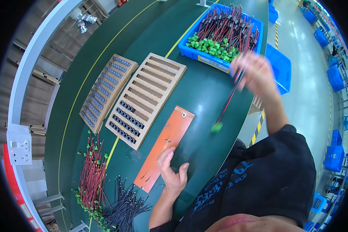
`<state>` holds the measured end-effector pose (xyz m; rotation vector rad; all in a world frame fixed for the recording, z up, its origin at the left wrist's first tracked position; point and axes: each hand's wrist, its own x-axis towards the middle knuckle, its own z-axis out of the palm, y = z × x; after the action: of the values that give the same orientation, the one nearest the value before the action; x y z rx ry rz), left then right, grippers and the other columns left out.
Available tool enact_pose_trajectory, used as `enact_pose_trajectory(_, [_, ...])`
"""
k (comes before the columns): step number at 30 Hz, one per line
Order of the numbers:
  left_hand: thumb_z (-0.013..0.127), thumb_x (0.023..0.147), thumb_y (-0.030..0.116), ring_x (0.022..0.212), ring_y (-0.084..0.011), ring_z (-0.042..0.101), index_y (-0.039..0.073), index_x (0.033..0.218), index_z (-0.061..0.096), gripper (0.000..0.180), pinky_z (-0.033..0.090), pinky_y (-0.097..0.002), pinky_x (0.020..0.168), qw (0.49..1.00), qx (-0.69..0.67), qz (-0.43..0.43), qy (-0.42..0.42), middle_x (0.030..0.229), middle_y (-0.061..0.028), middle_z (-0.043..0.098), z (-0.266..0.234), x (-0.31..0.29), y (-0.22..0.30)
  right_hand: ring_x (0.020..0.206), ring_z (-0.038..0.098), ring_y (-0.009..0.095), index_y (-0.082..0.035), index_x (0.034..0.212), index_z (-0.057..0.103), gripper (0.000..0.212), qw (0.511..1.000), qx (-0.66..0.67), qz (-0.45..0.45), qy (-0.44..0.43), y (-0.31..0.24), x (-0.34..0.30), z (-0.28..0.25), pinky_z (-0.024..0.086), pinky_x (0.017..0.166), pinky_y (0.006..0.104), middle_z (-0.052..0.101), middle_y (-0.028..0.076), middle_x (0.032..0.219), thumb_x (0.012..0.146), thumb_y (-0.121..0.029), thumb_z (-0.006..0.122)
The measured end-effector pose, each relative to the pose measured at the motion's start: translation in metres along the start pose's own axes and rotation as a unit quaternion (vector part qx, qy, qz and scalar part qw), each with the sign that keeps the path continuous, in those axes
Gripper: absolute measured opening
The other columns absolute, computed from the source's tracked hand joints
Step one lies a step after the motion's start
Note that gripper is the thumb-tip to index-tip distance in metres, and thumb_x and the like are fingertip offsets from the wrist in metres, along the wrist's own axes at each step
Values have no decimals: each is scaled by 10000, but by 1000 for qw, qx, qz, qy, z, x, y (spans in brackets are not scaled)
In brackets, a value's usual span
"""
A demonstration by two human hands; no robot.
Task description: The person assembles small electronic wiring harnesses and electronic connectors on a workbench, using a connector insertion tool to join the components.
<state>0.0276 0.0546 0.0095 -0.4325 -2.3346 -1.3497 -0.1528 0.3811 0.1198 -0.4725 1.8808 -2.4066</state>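
My right hand (256, 73), smeared by motion, is raised in front of the blue bin (205, 58). It pinches a red and black wire lead (229, 101) that hangs down, with a blurred green connector (217, 127) at its lower end. My left hand (173, 172) rests by the edge of an orange board (158, 154), thumb and fingers apart, holding nothing. A few small dark slots or pieces show on the board. Inside the bin lie many red and black leads (230, 27) with green connectors (214, 48).
A wooden rack (164, 62) holds rows of black ring-like parts (127, 116); beside it stands another rack (116, 91) with grey parts. Red wires (92, 170) and black wires (125, 207) lie at the lower left. Another blue bin (280, 69) stands past the table edge.
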Motion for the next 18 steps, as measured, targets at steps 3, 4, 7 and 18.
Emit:
enact_pose_trajectory(3, [807,834,93,1145,-360,588,9,1355,469,627,466,-445,987,996,10,-46,-70,1254,-207,594,8,0,3,698,629,94,16,1152,651,231,993,-6,-34,116,-22,38,-96,543,652,237,686,89,974,1039,-174,585])
enact_pose_trajectory(4, [812,817,69,1127,-349,595,14,1293,536,554,469,-430,955,996,3,-48,-73,1220,-189,608,12,3,4,727,631,94,21,1197,641,269,992,-21,-20,119,-26,48,-135,546,665,239,681,79,1006,1039,-192,593])
enact_pose_trajectory(7, [812,812,69,1115,-326,600,28,1233,593,476,466,-417,911,993,22,-30,-108,1213,-164,610,13,6,4,782,637,104,31,1230,635,317,975,-112,44,187,-15,76,-205,556,684,254,671,64,1035,1036,-219,612])
enact_pose_trajectory(18, [800,822,90,1093,-300,602,61,1073,699,272,451,-405,884,989,66,-48,-125,1188,-128,611,11,8,6,975,666,243,-85,1279,708,452,788,-575,-6,220,32,68,-232,524,872,366,698,128,1149,994,-431,649])
